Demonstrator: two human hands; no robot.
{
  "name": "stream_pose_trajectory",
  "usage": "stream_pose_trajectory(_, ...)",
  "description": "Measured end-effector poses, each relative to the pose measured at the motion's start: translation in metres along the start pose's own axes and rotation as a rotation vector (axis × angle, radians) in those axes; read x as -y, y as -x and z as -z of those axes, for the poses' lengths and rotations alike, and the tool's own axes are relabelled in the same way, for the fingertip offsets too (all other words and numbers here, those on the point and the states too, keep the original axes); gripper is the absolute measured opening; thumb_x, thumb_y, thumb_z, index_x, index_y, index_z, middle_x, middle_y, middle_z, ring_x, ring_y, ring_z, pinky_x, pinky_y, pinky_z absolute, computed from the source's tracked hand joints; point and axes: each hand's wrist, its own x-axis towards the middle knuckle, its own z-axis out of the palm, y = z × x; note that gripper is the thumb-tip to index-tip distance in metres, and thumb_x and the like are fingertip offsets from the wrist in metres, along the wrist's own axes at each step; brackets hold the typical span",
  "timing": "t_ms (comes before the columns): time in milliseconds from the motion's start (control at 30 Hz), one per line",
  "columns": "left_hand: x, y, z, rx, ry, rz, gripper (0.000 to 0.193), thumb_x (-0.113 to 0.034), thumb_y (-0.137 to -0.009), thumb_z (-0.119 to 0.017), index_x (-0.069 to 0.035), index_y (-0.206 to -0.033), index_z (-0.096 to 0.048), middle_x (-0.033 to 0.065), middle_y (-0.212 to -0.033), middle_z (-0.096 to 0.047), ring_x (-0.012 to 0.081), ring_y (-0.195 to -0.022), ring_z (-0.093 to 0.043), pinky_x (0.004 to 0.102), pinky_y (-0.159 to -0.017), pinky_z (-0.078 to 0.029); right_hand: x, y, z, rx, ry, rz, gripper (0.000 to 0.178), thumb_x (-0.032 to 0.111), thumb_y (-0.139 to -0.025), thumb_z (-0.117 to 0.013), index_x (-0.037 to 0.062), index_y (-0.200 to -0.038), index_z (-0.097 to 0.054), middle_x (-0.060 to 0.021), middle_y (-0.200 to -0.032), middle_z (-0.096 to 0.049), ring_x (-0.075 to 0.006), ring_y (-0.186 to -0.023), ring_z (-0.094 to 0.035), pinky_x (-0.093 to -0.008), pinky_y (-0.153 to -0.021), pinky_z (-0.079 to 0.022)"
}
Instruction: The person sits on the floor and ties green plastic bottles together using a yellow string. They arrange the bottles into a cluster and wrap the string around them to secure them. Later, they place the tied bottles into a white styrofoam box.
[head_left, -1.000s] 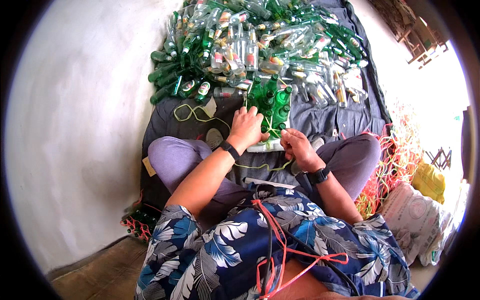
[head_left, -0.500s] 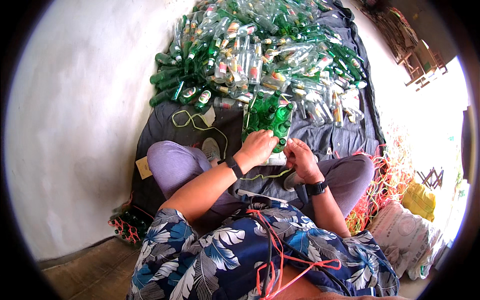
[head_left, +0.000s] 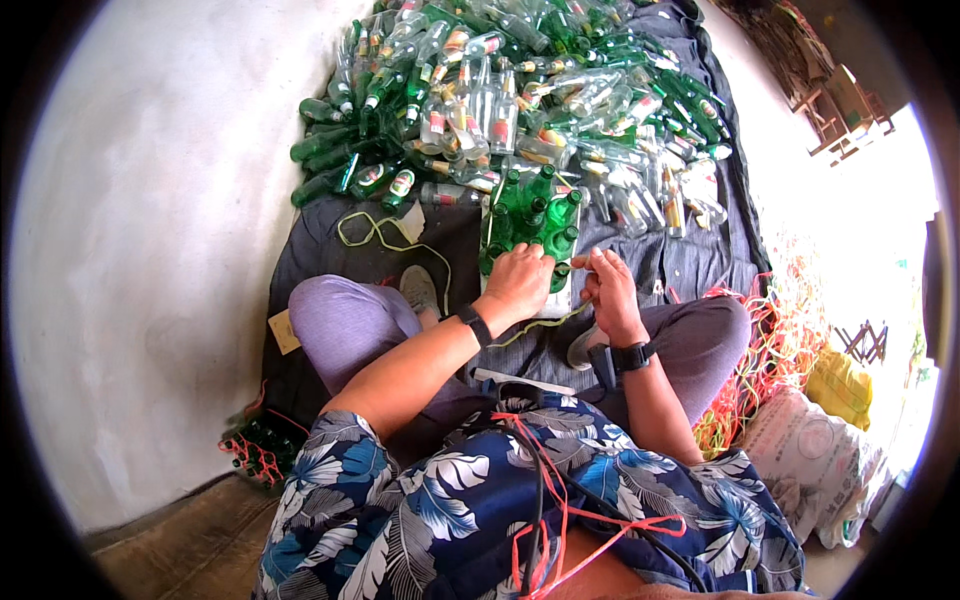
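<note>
Nearest, on the dark sheet (head_left: 325, 235), a pale strip (head_left: 522, 382) lies crosswise, with a yellow-green cord (head_left: 545, 323) running between it and the bottles. Left knee (head_left: 325, 298) and right knee (head_left: 722, 325) bound the working space, the right one close to the sheet's right edge, where a tangle of coloured strings (head_left: 785, 330) heaps up.

Beyond the cord, a group of green bottles (head_left: 536, 212) stands upright on a pale base (head_left: 557, 306), midway between the sheet's left and right edges. The left hand (head_left: 520, 284) is curled over the base's near edge, covering some near bottles; whether its fingers grasp a neck or cord, I cannot tell. The right hand (head_left: 612, 290) is beside the base's near right corner, thumb and forefinger drawn together by the nearest neck; any cord between them is too fine to make out.

The glass should be stiff, slick and breakable, each bottle light if empty, the group awkward and inclined to splay. The necks, just below the lips, look the best hold; low around the outer walls would steady the bunch.

The broader gap is off the base's left edge, though looped cord lies there; past its far edge the bottle pile (head_left: 520, 100) crowds close, reaching toward the sheet's far end
</note>
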Motion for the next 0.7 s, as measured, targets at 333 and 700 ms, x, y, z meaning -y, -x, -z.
stream_pose_trajectory(333,-0.004,-0.001,-0.002,-0.027,-0.027,0.026,0.014,-0.015,-0.088,-0.058,-0.006,-0.083,-0.068,0.0118,-0.090,-0.065,0.0301,-0.090,-0.065,0.0434,-0.075,-0.054,-0.024,-0.016,0.016,-0.137,0.224,0.142,0.027,0.027,-0.108,-0.057,0.0029,-0.099,-0.066,-0.0024,-0.082,-0.065,-0.0050,-0.056,-0.047,-0.0235,-0.049,-0.043)
stream_pose_trajectory(700,-0.008,-0.001,-0.005,-0.059,-0.010,0.052,0.013,-0.013,-0.088,-0.058,-0.004,-0.083,-0.066,0.0134,-0.090,-0.065,0.0312,-0.089,-0.065,0.0437,-0.076,-0.055,-0.011,-0.010,0.013,0.016,0.828,0.348,0.024,0.021,-0.099,-0.067,-0.0026,-0.100,-0.071,-0.0086,-0.078,-0.070,-0.0124,-0.068,-0.062,-0.0307,-0.064,-0.050)
